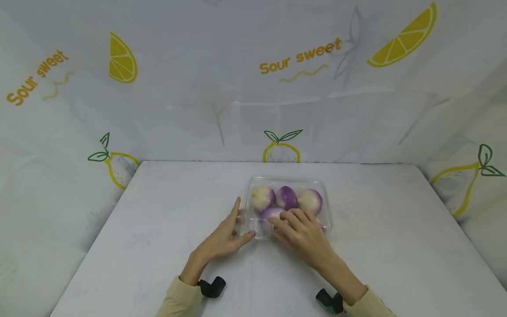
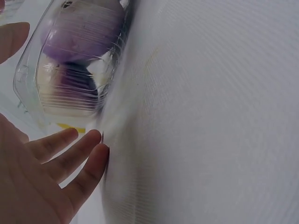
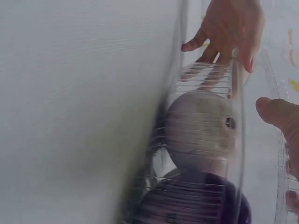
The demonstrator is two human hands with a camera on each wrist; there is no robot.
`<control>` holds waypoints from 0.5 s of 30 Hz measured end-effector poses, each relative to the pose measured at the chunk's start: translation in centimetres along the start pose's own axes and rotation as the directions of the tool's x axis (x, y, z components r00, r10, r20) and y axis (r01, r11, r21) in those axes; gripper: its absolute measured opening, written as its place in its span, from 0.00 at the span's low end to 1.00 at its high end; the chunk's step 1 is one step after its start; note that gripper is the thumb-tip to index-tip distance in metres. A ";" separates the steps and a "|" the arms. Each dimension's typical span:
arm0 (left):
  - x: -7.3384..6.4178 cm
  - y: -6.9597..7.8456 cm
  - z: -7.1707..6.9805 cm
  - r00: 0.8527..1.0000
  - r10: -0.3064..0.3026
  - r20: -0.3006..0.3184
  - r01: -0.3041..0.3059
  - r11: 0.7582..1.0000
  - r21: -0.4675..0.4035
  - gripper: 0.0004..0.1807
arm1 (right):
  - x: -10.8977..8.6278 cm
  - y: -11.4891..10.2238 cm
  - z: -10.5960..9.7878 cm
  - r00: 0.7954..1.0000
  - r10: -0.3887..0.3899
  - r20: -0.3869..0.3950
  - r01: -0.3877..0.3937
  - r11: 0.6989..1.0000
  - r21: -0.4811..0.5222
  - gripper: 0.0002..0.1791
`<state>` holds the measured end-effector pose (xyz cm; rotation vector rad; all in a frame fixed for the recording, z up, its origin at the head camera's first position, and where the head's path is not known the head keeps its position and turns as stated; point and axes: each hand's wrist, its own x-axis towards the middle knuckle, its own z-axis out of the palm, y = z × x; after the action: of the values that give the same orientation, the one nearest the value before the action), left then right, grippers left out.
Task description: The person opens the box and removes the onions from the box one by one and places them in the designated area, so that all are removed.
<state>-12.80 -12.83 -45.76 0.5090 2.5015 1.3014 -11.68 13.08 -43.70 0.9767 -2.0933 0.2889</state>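
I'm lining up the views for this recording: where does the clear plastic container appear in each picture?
Head: just right of centre, below mid-height; the clear plastic container.
Left wrist: upper left, cut off by the top edge.
Right wrist: right of centre, running off the bottom edge.
Shared landmark: the left hand, lower centre in head, lower left in left wrist, top right in right wrist.

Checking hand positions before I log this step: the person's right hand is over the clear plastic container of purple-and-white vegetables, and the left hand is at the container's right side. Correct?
Not quite: the left hand is at the container's left side, as the head view shows. The right hand is indeed over the clear plastic container of purple-and-white vegetables.
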 end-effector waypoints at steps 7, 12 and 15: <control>0.4 -0.1 -0.1 1.000 0.010 -0.004 -0.010 1.000 0.001 0.62 | 0.8 -0.5 -1.4 1.000 -0.001 0.026 0.000 1.000 0.031 0.18; 0.5 0.0 -0.2 0.999 0.048 -0.009 -0.048 0.999 0.007 0.64 | 1.3 -0.8 -2.2 0.999 -0.008 0.033 0.007 0.999 0.033 0.21; 0.5 0.1 -0.2 0.998 0.067 -0.009 -0.066 0.998 0.014 0.68 | 1.6 -1.0 -2.5 0.999 -0.015 0.029 0.014 0.999 0.043 0.20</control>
<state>-13.30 -12.68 -45.63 0.5953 2.5225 1.3148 -10.21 12.79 -40.95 1.0270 -2.1130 0.3152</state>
